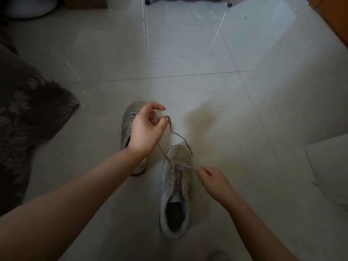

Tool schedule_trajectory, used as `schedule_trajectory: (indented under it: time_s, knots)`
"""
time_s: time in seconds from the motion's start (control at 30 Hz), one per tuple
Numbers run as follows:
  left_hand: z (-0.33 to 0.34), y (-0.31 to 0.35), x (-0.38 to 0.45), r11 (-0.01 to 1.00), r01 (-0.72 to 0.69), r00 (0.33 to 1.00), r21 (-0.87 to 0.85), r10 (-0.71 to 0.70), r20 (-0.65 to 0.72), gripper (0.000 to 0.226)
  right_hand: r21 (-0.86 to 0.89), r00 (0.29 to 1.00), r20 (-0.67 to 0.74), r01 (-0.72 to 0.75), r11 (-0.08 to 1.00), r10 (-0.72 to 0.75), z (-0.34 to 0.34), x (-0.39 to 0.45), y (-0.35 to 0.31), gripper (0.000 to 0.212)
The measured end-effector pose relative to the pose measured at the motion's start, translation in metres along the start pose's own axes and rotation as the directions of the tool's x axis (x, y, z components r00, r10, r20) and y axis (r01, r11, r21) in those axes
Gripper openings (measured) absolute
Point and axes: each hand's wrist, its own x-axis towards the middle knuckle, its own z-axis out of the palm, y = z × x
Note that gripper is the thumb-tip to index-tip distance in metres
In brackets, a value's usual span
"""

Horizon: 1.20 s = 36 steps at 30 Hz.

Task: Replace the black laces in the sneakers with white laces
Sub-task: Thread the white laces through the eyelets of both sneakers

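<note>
Two pale sneakers stand on the tiled floor. The near sneaker (pixel 176 189) points away from me, with a white lace (pixel 176 134) threaded through its front eyelets only. My left hand (pixel 146 127) is raised above and left of its toe and grips one end of that lace in curled fingers. My right hand (pixel 212 179) pinches the other end just right of the eyelets. The far sneaker (pixel 130 121) stands behind my left hand and carries dark laces; my wrist hides much of it.
A dark patterned cushion or blanket (pixel 28 113) lies at the left. Metal furniture legs (pixel 147 1) stand at the top. A wooden edge (pixel 333 17) runs along the top right. A pale flat object (pixel 329 161) lies at the right.
</note>
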Motion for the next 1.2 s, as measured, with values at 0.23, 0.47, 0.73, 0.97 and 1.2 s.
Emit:
schedule_trajectory:
  time_s: [0.23, 0.47, 0.73, 0.97, 1.2]
  knots:
    - [0.000, -0.037, -0.041, 0.753, -0.321, 0.947, 0.574, 0.249, 0.203, 0.036, 0.512, 0.993, -0.114, 0.039, 0.858, 0.023, -0.002, 0.010, -0.030, 0.032]
    - [0.032, -0.059, -0.106, 0.806, -0.023, 0.925, 0.592, -0.207, 0.318, 0.069, 0.719, 1.000, 0.014, -0.015, 0.694, 0.007, 0.006, 0.028, -0.055, 0.032]
    - [0.075, -0.071, -0.109, 0.622, 0.325, 0.853, 0.713, -0.518, 0.063, 0.059, 0.523, 0.998, 0.021, 0.039, 0.851, -0.058, 0.025, -0.002, -0.089, 0.043]
    - [0.075, -0.066, -0.077, 0.693, 0.380, 0.852, 0.612, -0.520, 0.059, 0.064, 0.793, 0.976, 0.214, -0.198, 0.576, 0.041, -0.002, -0.025, -0.064, 0.037]
    - [0.076, -0.062, -0.073, 0.747, 0.429, 0.859, 0.508, -0.511, 0.025, 0.082, 0.369, 0.973, -0.143, -0.118, 0.922, 0.182, -0.003, 0.024, -0.010, 0.028]
